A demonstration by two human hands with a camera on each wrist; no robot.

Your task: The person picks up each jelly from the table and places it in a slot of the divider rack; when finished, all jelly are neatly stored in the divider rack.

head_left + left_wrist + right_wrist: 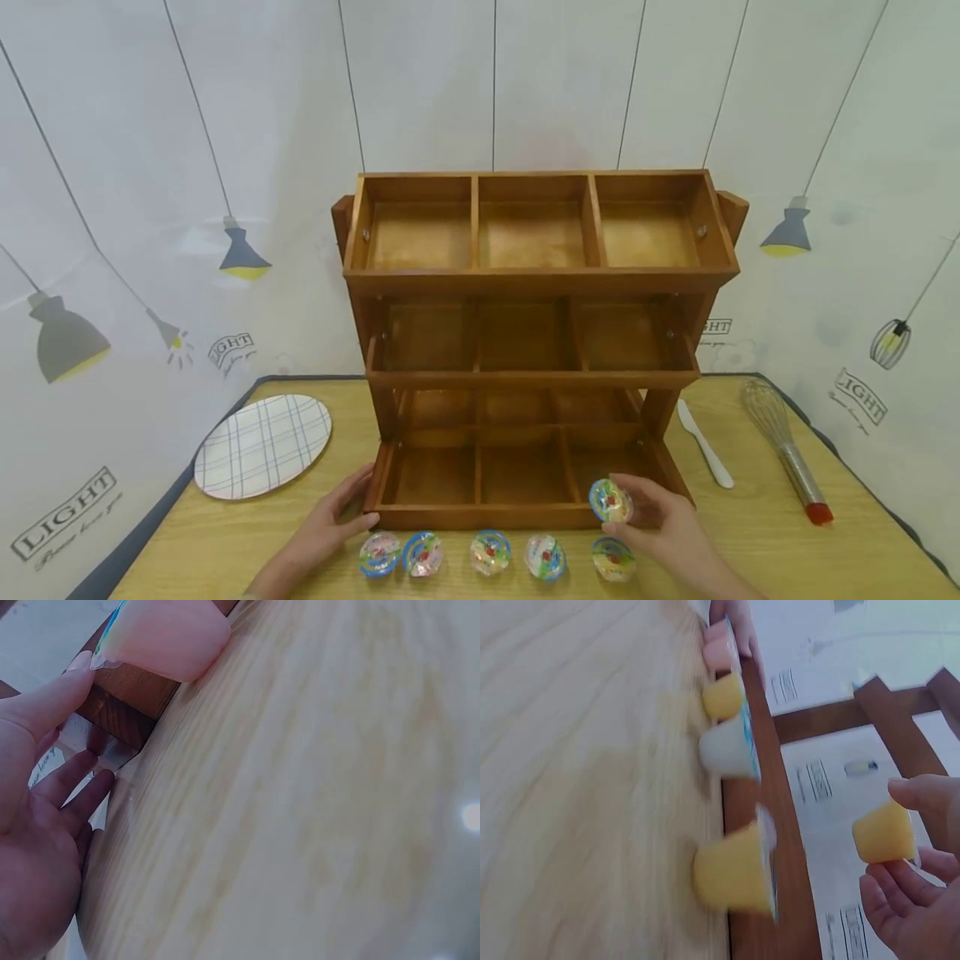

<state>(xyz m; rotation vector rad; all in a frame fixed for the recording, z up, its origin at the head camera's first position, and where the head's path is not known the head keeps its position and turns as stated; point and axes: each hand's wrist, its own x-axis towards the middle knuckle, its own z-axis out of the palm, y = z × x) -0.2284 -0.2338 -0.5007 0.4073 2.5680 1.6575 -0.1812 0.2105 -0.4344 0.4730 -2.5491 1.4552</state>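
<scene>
A small jelly cup (610, 500) with a printed foil lid is pinched between the thumb and fingers of my right hand (663, 521). It is over the front edge of the wooden shelf (536, 283), by the bottom right compartment. The right wrist view shows its filling as yellow. Below it, another yellow jelly cup (735, 870) stands on the table. My left hand (330, 521) is at the shelf's lower left corner, fingers extended along its side and thumb by the front. A pink jelly cup (161, 637) stands close to that thumb.
Several jelly cups, including a white one (727, 748), line the table along the shelf's front. The shelf has three tiers with dividers. A checked oval plate (262, 446) lies on the left. At right are a white knife (705, 442) and a whisk (787, 450).
</scene>
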